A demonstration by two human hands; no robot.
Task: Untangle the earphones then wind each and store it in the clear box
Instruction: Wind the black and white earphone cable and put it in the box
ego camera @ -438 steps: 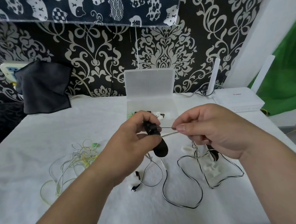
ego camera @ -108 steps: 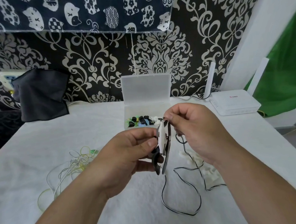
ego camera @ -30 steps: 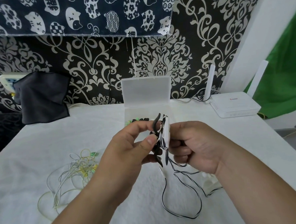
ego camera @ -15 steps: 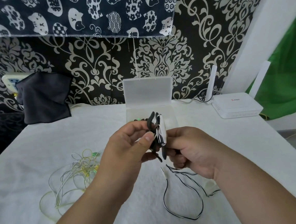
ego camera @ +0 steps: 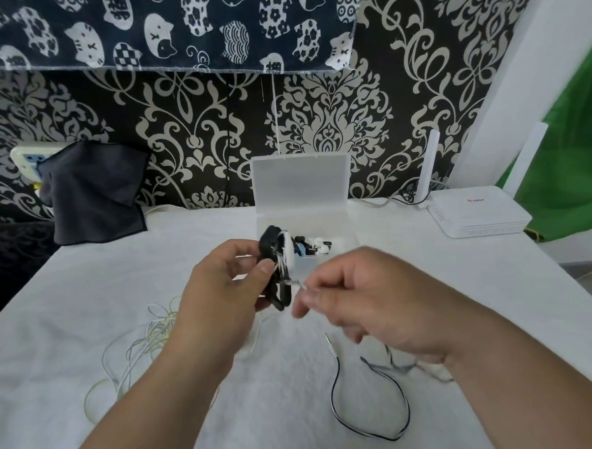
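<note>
Now the black-and-white earphone point(ego camera: 278, 259) is partly wound. Its bundle stands almost upright, with the long axis running from near and low to far and high, just in front of the clear box point(ego camera: 325, 222). The left hand point(ego camera: 219, 297) is clamped on it with thumb and fingers. The right hand point(ego camera: 367, 306) is just right of the bundle, its fingers curled. It seems to pinch the thin cable leaving the bundle, though it is blurred.

The loose cable point(ego camera: 334, 394) lies on the table point(ego camera: 85, 287) at the near right in one open loop, and its jack plug point(ego camera: 329, 344) points far. Because this free length comes from the right, I judge the right hand is the one to carry the next turn across the bundle.

The box lid point(ego camera: 301, 183) stands open, and other earphones lie inside. A yellow-green earphone tangle point(ego camera: 146, 338) waits at the left. The white router point(ego camera: 472, 211) at the far right has a small red mark, too small to read.
</note>
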